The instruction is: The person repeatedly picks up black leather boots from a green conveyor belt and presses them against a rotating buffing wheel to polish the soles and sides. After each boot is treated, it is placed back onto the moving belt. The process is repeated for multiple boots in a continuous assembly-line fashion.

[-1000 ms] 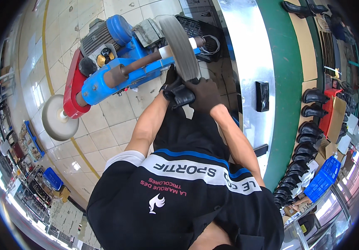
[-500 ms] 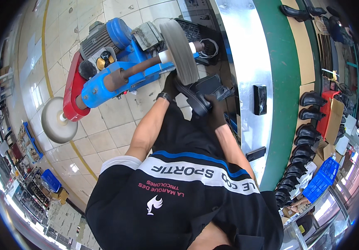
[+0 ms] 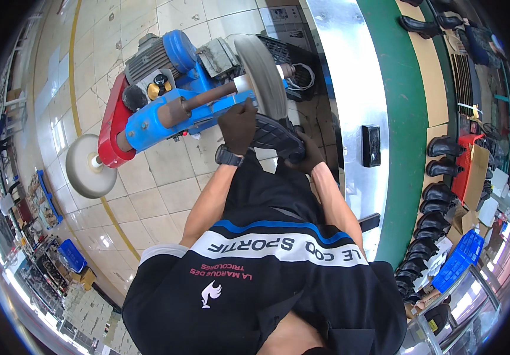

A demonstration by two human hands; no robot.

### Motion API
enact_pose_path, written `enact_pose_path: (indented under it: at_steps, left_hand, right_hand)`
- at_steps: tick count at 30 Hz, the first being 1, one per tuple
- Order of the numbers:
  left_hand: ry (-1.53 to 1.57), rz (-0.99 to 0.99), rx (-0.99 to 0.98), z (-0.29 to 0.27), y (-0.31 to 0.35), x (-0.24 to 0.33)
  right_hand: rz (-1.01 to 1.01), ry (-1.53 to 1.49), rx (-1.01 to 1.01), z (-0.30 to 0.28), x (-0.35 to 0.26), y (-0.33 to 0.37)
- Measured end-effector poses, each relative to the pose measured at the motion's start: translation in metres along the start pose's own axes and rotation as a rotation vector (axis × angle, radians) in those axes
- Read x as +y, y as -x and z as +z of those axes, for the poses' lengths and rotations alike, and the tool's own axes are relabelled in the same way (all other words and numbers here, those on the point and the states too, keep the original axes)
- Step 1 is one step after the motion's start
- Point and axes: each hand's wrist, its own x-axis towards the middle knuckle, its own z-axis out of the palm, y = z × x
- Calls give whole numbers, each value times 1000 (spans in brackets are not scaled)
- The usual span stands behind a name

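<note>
Here both hands grip ridged black shoe sole (image 3: 276,137) beside grey grinding wheel (image 3: 262,76).

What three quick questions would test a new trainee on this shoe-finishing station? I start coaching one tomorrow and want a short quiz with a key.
1. True or false: both hands grip the black shoe sole in front of the grey wheel.
2. Which wrist carries the dark watch? A) left B) right C) neither
3. Fill in: the round pale buffing pad sits at the ____ end of the blue machine.

Key:
1. True: the left hand and the right hand both hold it.
2. A
3. Red
</note>
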Motion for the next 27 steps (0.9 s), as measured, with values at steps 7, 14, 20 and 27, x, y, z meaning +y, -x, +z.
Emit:
enact_pose_path:
  at_steps: [7,14,20,27]
  left_hand:
    - [-12,470,-199,1,-46,60]
    - [12,865,-431,12,-69,93]
    - [236,1261,-797,16,-54,111]
    - [364,970,-610,-41,34,65]
  right_hand:
    - [-107,-76,-107,-3,40,-24]
    - [-825,1068,-201,30,53,-27]
    - [-768,1137,-283,38,28,-9]
    - [-232,359,-362,12,54,14]
